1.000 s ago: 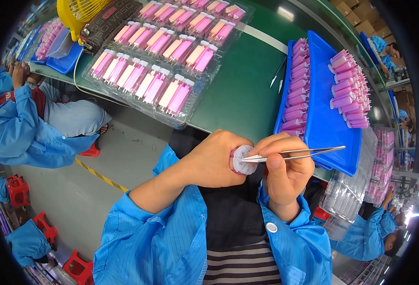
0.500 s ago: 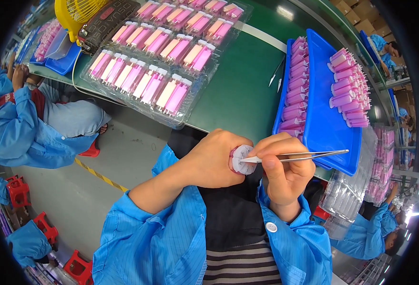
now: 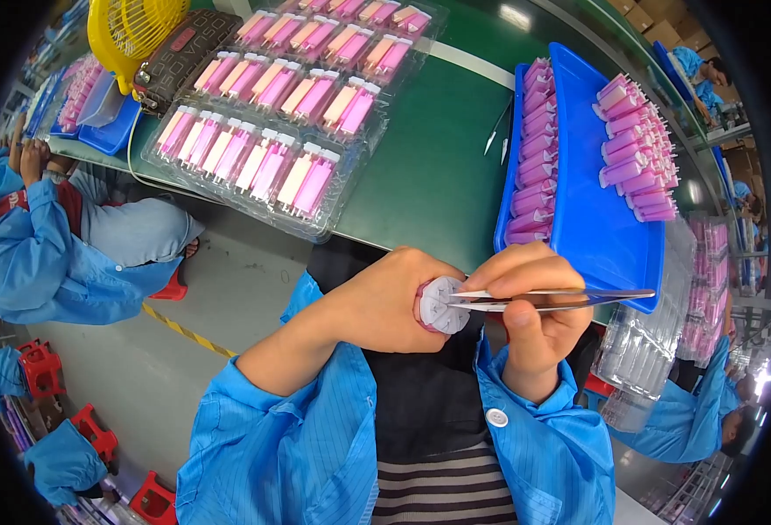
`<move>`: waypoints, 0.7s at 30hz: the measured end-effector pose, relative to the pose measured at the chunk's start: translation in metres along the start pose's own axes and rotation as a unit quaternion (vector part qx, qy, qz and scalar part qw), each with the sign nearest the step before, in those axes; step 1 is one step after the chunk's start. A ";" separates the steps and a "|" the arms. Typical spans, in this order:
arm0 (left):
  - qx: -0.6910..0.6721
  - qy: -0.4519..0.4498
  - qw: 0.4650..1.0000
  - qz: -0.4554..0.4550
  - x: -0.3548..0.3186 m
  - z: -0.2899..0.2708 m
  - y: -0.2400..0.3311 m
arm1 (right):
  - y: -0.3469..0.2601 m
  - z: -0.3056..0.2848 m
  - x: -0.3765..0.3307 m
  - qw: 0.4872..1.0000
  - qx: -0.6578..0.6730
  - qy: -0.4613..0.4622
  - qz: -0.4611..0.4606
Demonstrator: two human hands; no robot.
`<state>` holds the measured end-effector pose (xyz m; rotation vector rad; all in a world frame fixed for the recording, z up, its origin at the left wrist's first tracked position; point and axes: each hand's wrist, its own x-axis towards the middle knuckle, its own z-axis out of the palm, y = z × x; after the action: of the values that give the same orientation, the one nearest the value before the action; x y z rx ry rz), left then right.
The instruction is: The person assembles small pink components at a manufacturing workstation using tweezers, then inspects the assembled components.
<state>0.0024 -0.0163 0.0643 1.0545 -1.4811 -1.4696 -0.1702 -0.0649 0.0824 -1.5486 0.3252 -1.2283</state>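
My left hand [image 3: 381, 302] is closed round a small pink cylindrical part, its white round slotted end [image 3: 442, 306] facing right. Most of the part's body is hidden inside my fist. Between the thumb and fingers of my right hand [image 3: 538, 319] is a pair of metal tweezers [image 3: 617, 297]. Their two tips are apart and reach the white end, but I cannot tell whether they grip anything there. Both hands are in front of the near edge of the green table [image 3: 411, 192].
Clear plastic trays [image 3: 302, 219] of pink and cream cylinders lie at the back left, beside a dark patterned bag [image 3: 184, 57] and a yellow fan [image 3: 145, 31]. A blue bin [image 3: 591, 197] with pink parts [image 3: 634, 153] stands right. Other people in blue sit nearby, one [image 3: 88, 236] at left.
The tweezer arms have spread apart, with the tips still at the white end. The white end has turned slightly more into view. My head view has shifted a little.
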 end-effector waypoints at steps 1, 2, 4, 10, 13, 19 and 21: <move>-0.012 0.000 1.000 0.004 0.000 0.000 0.001 | 0.001 -0.001 0.000 1.000 -0.016 -0.023 -0.007; -0.012 0.000 1.000 0.003 0.000 0.001 0.001 | 0.001 -0.002 0.001 1.000 -0.017 -0.022 -0.007; -0.003 -0.007 1.000 0.011 0.000 0.000 0.001 | 0.001 -0.002 0.003 0.997 -0.043 -0.057 -0.024; -0.010 -0.013 1.000 0.011 0.001 -0.001 0.002 | 0.004 -0.001 0.000 0.998 -0.036 -0.043 -0.003; 0.000 -0.019 1.000 0.013 0.001 0.000 -0.001 | 0.004 0.001 -0.002 1.000 -0.007 -0.020 0.023; -0.002 -0.014 1.000 0.003 0.001 0.000 0.000 | 0.003 0.003 -0.004 0.999 0.020 0.001 0.036; -0.005 -0.014 1.000 0.010 0.001 0.001 -0.001 | 0.005 0.002 -0.004 1.000 0.010 -0.004 0.029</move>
<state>0.0016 -0.0168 0.0631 1.0141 -1.4975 -1.4833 -0.1688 -0.0624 0.0766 -1.5159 0.3490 -1.1768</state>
